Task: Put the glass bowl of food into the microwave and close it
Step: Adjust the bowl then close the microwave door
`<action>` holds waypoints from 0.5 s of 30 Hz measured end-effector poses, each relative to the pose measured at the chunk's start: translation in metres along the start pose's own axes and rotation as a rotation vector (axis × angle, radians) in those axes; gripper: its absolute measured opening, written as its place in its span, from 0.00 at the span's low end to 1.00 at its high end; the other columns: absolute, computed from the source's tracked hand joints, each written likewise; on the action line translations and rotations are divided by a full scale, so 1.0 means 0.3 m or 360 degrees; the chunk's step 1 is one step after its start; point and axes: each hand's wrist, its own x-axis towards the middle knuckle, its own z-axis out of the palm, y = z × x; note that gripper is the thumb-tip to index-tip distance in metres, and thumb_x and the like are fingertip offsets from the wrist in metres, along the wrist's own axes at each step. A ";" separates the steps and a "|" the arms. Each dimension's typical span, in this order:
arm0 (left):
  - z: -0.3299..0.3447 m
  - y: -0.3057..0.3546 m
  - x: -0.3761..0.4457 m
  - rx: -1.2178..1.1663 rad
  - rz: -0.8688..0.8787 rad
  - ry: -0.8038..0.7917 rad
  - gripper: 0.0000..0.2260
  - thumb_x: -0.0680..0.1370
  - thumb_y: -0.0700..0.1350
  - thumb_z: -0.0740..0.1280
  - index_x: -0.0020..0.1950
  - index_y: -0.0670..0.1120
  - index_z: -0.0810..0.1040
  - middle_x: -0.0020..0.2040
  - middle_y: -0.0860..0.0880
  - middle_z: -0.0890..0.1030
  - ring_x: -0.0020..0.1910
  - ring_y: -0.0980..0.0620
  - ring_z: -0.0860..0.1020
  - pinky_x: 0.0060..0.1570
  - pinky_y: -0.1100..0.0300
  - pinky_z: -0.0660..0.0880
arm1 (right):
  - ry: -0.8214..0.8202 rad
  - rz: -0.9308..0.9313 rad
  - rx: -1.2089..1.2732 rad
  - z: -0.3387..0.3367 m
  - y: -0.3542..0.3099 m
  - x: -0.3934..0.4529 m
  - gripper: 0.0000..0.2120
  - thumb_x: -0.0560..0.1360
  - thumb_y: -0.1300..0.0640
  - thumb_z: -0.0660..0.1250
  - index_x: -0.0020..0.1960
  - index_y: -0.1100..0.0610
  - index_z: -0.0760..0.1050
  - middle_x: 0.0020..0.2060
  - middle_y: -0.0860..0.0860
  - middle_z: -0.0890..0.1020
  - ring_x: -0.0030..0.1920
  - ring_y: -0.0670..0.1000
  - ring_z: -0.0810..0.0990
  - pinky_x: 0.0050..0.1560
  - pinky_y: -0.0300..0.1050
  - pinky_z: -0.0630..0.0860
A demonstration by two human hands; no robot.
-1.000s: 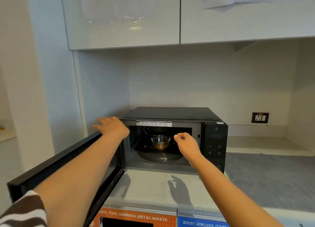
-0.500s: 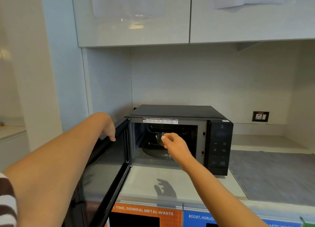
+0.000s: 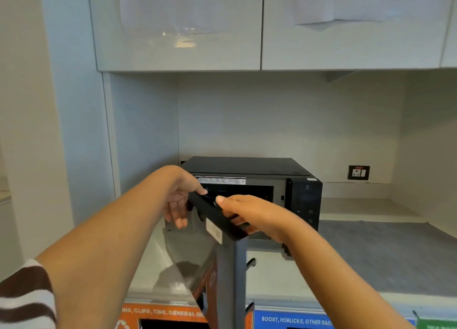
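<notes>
A black microwave (image 3: 252,166) stands on the counter against the back wall. Its door (image 3: 231,267) is swung partway, edge-on toward me, and covers much of the cavity. My left hand (image 3: 178,200) rests on the door's top edge on the outer side, fingers hanging down its face. My right hand (image 3: 249,213) lies on the same top edge from the inner side, fingers curled over it. The glass bowl of food is hidden behind the door and my hands.
A grey mat (image 3: 385,252) covers the counter to the right of the microwave. A wall socket (image 3: 358,172) sits behind it. Glossy cupboards (image 3: 178,24) hang overhead. Labelled waste bins (image 3: 163,312) sit under the counter's front edge.
The door has swung from wide open at the left to about halfway. My right hand left the cavity and came onto the door's top edge. The bowl is now out of sight.
</notes>
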 end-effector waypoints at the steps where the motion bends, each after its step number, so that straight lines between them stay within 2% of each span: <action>1: 0.012 0.016 0.005 -0.0034 0.0035 0.0020 0.39 0.77 0.65 0.51 0.74 0.33 0.58 0.40 0.37 0.86 0.41 0.44 0.83 0.45 0.52 0.75 | -0.0009 0.0014 -0.0159 -0.024 -0.003 -0.010 0.31 0.74 0.36 0.58 0.70 0.53 0.67 0.68 0.52 0.73 0.65 0.53 0.73 0.64 0.47 0.70; 3: 0.034 0.045 0.014 -0.0107 0.0096 0.0045 0.39 0.77 0.66 0.51 0.74 0.35 0.61 0.45 0.37 0.84 0.43 0.43 0.83 0.48 0.51 0.74 | 0.0048 0.0046 -0.0531 -0.062 0.001 -0.019 0.31 0.74 0.39 0.60 0.71 0.56 0.66 0.69 0.54 0.72 0.67 0.55 0.72 0.64 0.47 0.69; 5: 0.053 0.074 0.030 -0.0178 0.0141 0.0061 0.39 0.76 0.66 0.51 0.74 0.36 0.62 0.56 0.37 0.81 0.52 0.42 0.82 0.54 0.50 0.72 | 0.0144 0.0083 -0.0905 -0.083 0.022 -0.006 0.25 0.76 0.47 0.62 0.69 0.58 0.68 0.65 0.57 0.75 0.64 0.58 0.75 0.62 0.51 0.73; 7: 0.070 0.100 0.048 -0.0221 0.0169 0.0084 0.38 0.76 0.66 0.51 0.74 0.37 0.61 0.63 0.37 0.78 0.60 0.41 0.79 0.56 0.48 0.71 | 0.0282 0.0120 -0.1170 -0.090 0.057 0.025 0.21 0.77 0.55 0.61 0.69 0.58 0.69 0.63 0.58 0.76 0.61 0.59 0.76 0.58 0.52 0.75; 11: 0.085 0.140 0.092 -0.0253 0.0214 0.0165 0.36 0.76 0.66 0.53 0.72 0.39 0.65 0.62 0.38 0.79 0.60 0.40 0.79 0.60 0.46 0.71 | 0.0513 0.0078 -0.1389 -0.117 0.134 0.086 0.19 0.76 0.62 0.62 0.67 0.58 0.70 0.61 0.58 0.78 0.60 0.58 0.77 0.55 0.52 0.78; 15: 0.091 0.159 0.135 -0.0251 0.0287 0.0332 0.33 0.77 0.65 0.54 0.72 0.41 0.66 0.56 0.40 0.79 0.53 0.42 0.79 0.57 0.47 0.72 | 0.0591 0.0046 -0.1531 -0.141 0.186 0.129 0.20 0.76 0.63 0.62 0.67 0.60 0.68 0.60 0.59 0.77 0.60 0.59 0.76 0.54 0.50 0.76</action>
